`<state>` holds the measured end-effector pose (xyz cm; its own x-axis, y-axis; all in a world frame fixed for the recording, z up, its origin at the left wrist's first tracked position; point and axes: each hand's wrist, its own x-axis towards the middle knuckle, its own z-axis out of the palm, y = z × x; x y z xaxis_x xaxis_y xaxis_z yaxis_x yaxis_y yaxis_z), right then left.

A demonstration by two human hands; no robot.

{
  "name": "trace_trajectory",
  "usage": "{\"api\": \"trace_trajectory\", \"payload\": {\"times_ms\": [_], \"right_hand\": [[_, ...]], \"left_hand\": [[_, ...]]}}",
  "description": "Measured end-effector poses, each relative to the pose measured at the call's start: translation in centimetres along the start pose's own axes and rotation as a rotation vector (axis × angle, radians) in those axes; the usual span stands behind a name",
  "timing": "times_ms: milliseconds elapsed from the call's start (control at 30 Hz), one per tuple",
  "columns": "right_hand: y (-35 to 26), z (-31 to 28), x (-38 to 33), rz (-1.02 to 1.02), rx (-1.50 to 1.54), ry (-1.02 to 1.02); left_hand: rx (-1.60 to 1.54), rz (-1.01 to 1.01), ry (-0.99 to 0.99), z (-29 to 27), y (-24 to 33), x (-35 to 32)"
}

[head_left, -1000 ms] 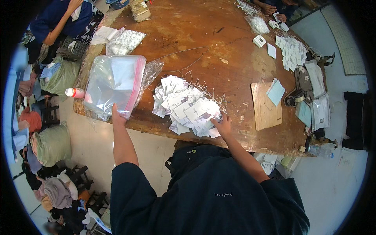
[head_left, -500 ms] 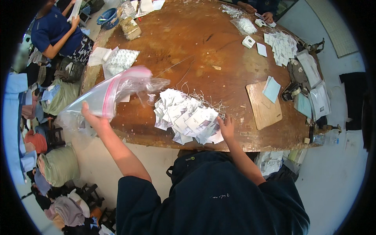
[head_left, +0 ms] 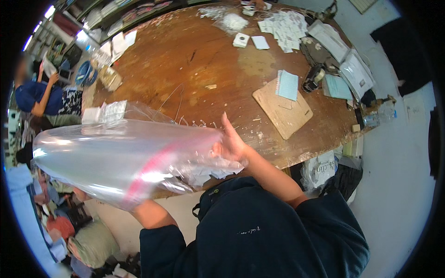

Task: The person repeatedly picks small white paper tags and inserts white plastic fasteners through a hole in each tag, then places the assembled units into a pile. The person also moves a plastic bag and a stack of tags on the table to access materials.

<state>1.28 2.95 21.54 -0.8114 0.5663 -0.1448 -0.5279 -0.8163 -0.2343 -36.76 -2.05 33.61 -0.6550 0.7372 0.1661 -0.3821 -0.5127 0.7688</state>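
Observation:
A large clear plastic bag [head_left: 92, 153] with a pink band near its mouth is puffed out over the table's front edge. My left hand [head_left: 82, 193] holds it from below and behind; only some fingertips show past the bag, and the rest is covered by it. At the bag's mouth, my right hand [head_left: 233, 142] has one digit stretched upward and the others apart, against the bag's edge. White paper tags [head_left: 208, 175] with strings lie under and behind the mouth, largely hidden; whether any are inside I cannot tell.
On the brown table [head_left: 162, 51] are a wooden board [head_left: 282, 113] with a light-blue notepad [head_left: 287, 85], a tape dispenser [head_left: 314, 77] and another pile of tags [head_left: 283, 28]. A co-worker [head_left: 46, 97] at the left holds something white. Cloth bundles [head_left: 92, 243] sit on the floor.
The bag has swung right and toward me, opened out and now covers most of the tag pile. My right hand has moved left from the pile to the bag's mouth. The view has shifted.

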Motion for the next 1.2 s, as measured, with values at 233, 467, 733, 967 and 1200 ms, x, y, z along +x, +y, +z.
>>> {"api": "trace_trajectory", "payload": {"times_ms": [233,467,733,967,1200], "right_hand": [[-2.3,0.8,-1.2,-0.147,-0.171,0.146],[-13.5,-3.7,1.4,-0.516,-0.468,0.346],[-25.8,-13.8,13.8,-0.361,-0.754,0.484],[-26.9,-19.7,18.1,-0.376,-0.791,0.590],[-30.6,-20.1,25.7,-0.351,-0.919,0.727]], "left_hand": [[0.191,-0.386,-0.255,3.9,-8.6,1.6],[0.345,-0.699,-0.496,5.8,-17.9,8.0],[0.609,-0.827,-0.395,5.0,-34.5,17.2],[0.917,-0.948,-0.329,6.7,-38.0,22.1],[1.192,-0.839,-0.384,4.4,-41.4,27.8]]}}
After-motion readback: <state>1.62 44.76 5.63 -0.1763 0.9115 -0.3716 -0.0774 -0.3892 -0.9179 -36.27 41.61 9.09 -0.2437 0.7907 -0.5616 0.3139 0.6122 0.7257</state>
